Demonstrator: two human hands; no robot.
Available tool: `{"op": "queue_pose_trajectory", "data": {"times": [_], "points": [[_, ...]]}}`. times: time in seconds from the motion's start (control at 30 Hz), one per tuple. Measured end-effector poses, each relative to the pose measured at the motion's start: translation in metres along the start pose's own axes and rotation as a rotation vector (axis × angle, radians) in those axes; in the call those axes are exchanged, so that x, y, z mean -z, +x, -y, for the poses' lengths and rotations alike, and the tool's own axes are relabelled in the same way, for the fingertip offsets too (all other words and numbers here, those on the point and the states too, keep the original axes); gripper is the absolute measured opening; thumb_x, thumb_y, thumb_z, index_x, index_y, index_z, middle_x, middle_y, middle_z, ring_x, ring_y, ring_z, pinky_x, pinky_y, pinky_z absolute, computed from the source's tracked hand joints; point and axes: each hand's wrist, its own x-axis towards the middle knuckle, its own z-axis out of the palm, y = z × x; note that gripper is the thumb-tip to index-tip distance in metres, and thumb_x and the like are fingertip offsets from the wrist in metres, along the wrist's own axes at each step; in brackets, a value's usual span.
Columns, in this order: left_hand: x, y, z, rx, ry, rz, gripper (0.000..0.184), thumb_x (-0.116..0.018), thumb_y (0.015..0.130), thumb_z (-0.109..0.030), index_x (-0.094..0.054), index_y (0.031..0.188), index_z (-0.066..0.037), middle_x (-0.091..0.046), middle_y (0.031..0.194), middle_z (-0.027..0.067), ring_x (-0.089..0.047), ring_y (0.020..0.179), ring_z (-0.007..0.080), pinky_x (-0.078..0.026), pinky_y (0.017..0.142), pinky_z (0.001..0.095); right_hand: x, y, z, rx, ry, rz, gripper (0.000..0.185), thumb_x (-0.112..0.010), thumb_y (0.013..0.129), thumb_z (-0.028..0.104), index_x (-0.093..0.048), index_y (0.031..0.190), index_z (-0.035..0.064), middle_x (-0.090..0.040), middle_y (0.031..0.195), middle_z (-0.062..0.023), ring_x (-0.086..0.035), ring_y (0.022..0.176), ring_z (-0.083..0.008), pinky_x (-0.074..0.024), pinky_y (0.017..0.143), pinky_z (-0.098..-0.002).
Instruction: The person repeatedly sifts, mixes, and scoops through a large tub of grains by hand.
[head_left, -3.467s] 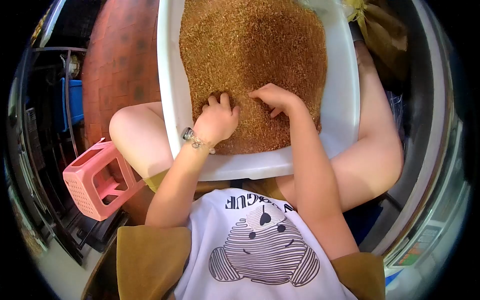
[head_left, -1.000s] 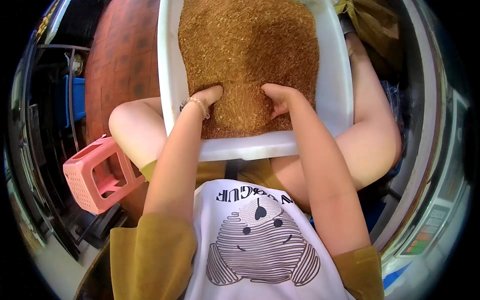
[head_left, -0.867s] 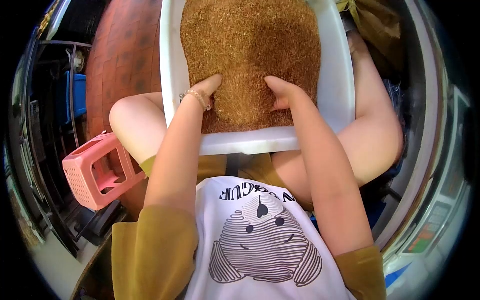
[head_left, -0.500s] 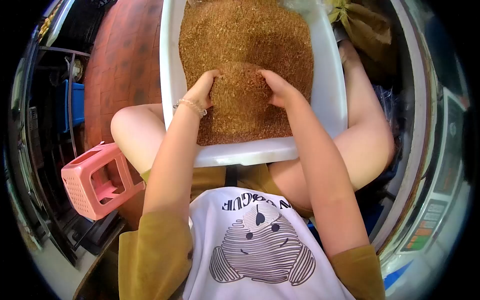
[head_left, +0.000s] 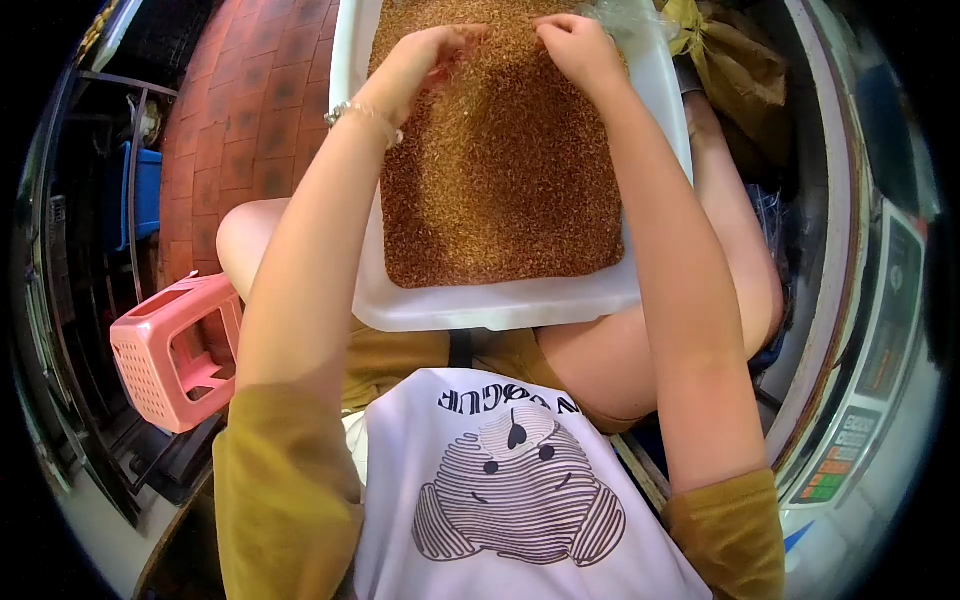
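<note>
A long white plastic tub [head_left: 430, 312] rests between the person's legs, filled with loose, dry brown grains or flakes [head_left: 540, 190] whose exact kind I cannot make out. My left hand [head_left: 425, 62], with a beaded bracelet [head_left: 362, 118] at the wrist, is over the far left part of the tub, fingers curled inward around some of the grains. Opposite it, my right hand [head_left: 580, 52] is closed, thumb and fingers together at the grains' surface. Both fingertips are partly blurred or hidden. A lighter band of grains runs down the middle of the heap.
Clear plastic [head_left: 625, 18] lies at the tub's far right corner, beside a tied brown sack [head_left: 735, 60]. A pink plastic stool [head_left: 180, 350] stands at left on the red tile floor [head_left: 245, 110]. A scale-like device with a keypad [head_left: 845, 450] is at right.
Both hands have moved away from me, from the near middle of the heap toward the tub's far end. The grains they were gathered around now lie spread in front.
</note>
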Motion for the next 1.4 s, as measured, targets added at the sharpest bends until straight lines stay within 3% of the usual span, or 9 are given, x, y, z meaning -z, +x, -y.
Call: {"op": "queue_pose_trajectory", "data": {"times": [0.07, 0.17, 0.23, 0.4, 0.7, 0.87, 1.1, 1.27, 1.4], "points": [[-0.002, -0.013, 0.011, -0.060, 0.391, -0.145, 0.034, -0.040, 0.087, -0.023, -0.061, 0.104, 0.000, -0.061, 0.099, 0.0170, -0.058, 0.095, 0.0232, -0.045, 0.087, 0.0381, 0.008, -0.016, -0.004, -0.061, -0.243, -0.006, 0.037, -0.053, 0.075, 0.033, -0.067, 0.095, 0.0050, -0.065, 0.098, -0.0186, -0.060, 0.096, -0.0350, -0.0451, 0.086, -0.0428], [-0.011, -0.048, 0.026, 0.006, 1.017, -0.305, 0.036, -0.040, 0.089, -0.026, -0.060, 0.099, 0.002, -0.059, 0.102, 0.0218, -0.060, 0.095, 0.0277, -0.048, 0.083, 0.0396, 0.017, -0.035, -0.029, -0.473, -0.368, 0.396, 0.041, -0.049, 0.076, 0.033, -0.064, 0.106, 0.0075, -0.062, 0.107, -0.0170, -0.059, 0.101, -0.0302, -0.0449, 0.088, -0.0407], [-0.024, -0.066, 0.029, 0.372, 1.226, -0.089, 0.036, -0.039, 0.090, -0.026, -0.064, 0.089, -0.001, -0.065, 0.091, 0.0164, -0.065, 0.083, 0.0278, -0.053, 0.069, 0.0379, 0.002, -0.059, -0.063, -0.666, -0.401, 0.449, 0.040, -0.046, 0.078, 0.030, -0.064, 0.106, 0.0075, -0.060, 0.113, -0.0152, -0.058, 0.105, -0.0278, -0.0450, 0.089, -0.0402], [-0.063, -0.076, 0.065, 0.462, 1.408, 0.137, 0.033, -0.045, 0.087, -0.028, -0.068, 0.087, -0.004, -0.066, 0.089, 0.0157, -0.065, 0.084, 0.0306, -0.053, 0.073, 0.0370, -0.033, -0.108, -0.031, -0.645, -0.585, 0.380, 0.029, -0.048, 0.081, 0.020, -0.066, 0.101, 0.0072, -0.063, 0.108, -0.0124, -0.059, 0.103, -0.0268, -0.0480, 0.085, -0.0376], [-0.061, -0.090, 0.091, 0.254, 1.356, -0.066, 0.036, -0.039, 0.089, -0.029, -0.059, 0.099, -0.001, -0.061, 0.101, 0.0189, -0.061, 0.092, 0.0338, -0.050, 0.077, 0.0434, -0.040, -0.112, -0.028, -0.460, -0.691, 0.526, 0.028, -0.051, 0.081, 0.019, -0.066, 0.100, 0.0050, -0.064, 0.105, -0.0145, -0.061, 0.099, -0.0277, -0.0505, 0.080, -0.0379], [-0.058, -0.090, 0.082, 0.402, 1.267, 0.030, 0.036, -0.037, 0.090, -0.029, -0.059, 0.100, -0.002, -0.061, 0.104, 0.0176, -0.061, 0.094, 0.0320, -0.050, 0.078, 0.0411, -0.042, -0.110, -0.051, -0.411, -0.627, 0.622, 0.036, -0.047, 0.082, 0.025, -0.064, 0.106, 0.0047, -0.061, 0.111, -0.0173, -0.057, 0.105, -0.0320, -0.0472, 0.086, -0.0395], [-0.050, -0.086, 0.075, 0.630, 0.904, 0.156, 0.046, -0.038, 0.086, -0.032, -0.056, 0.114, -0.001, -0.055, 0.118, 0.0217, -0.055, 0.106, 0.0359, -0.043, 0.090, 0.0433, -0.040, -0.124, -0.084, -0.793, 0.115, 0.922, 0.060, -0.033, 0.090, 0.036, -0.021, 0.140, 0.0057, -0.028, 0.144, -0.0121, -0.028, 0.131, -0.0304, -0.0285, 0.104, -0.0478], [-0.052, -0.078, 0.110, 0.716, 0.417, 0.174, 0.057, -0.038, 0.086, -0.042, -0.049, 0.124, 0.000, -0.047, 0.128, 0.0208, -0.043, 0.120, 0.0334, -0.031, 0.101, 0.0387, -0.062, -0.127, -0.103, -1.040, 0.620, 0.962, 0.048, -0.036, 0.089, 0.033, -0.046, 0.124, 0.0022, -0.046, 0.131, -0.0093, -0.046, 0.117, -0.0248, -0.0342, 0.101, -0.0411], [-0.060, -0.080, 0.122, 0.768, -0.120, 0.104, 0.060, -0.037, 0.090, -0.045, -0.037, 0.133, -0.002, -0.043, 0.133, 0.0136, -0.043, 0.120, 0.0241, -0.034, 0.099, 0.0362, -0.057, -0.129, -0.082, -1.096, 0.881, 0.918, 0.040, -0.041, 0.088, 0.030, -0.057, 0.112, 0.0027, -0.056, 0.119, -0.0089, -0.054, 0.106, -0.0241, -0.0410, 0.095, -0.0413]]}}
